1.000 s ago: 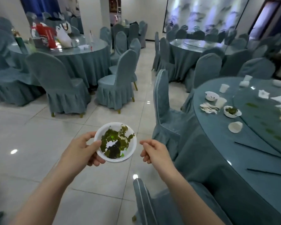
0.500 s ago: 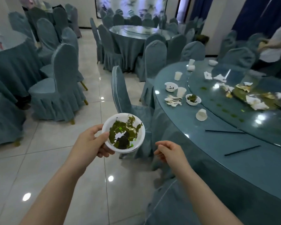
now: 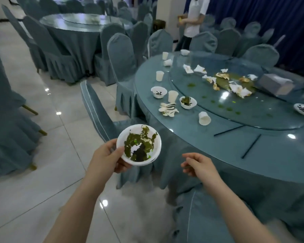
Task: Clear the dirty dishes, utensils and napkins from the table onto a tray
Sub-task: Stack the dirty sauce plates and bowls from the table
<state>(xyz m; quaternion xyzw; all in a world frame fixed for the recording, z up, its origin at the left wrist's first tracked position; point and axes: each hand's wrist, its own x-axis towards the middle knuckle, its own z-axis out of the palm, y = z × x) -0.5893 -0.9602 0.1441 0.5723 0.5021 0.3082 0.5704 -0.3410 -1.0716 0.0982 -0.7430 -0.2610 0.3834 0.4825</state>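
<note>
Holding the dirty bowl [image 3: 139,145] level matters most now, since green leftovers smear its inside and could slide out if you tip it. Your left hand [image 3: 107,159] grips it at the near-left rim, thumb over the edge and fingers curled beneath, out over the floor just short of the table [image 3: 218,148]. Your right hand [image 3: 199,165] hangs free beside it, fingers loosely curled and holding nothing, so use it for the next pickup. No tray shows, so look for it before loading up. Farther on the table lie two black chopsticks [image 3: 251,146], a tipped cup [image 3: 204,118], white spoons [image 3: 168,109], two more bowls [image 3: 188,102], then crumpled napkins [image 3: 239,89] on the turntable.
</note>
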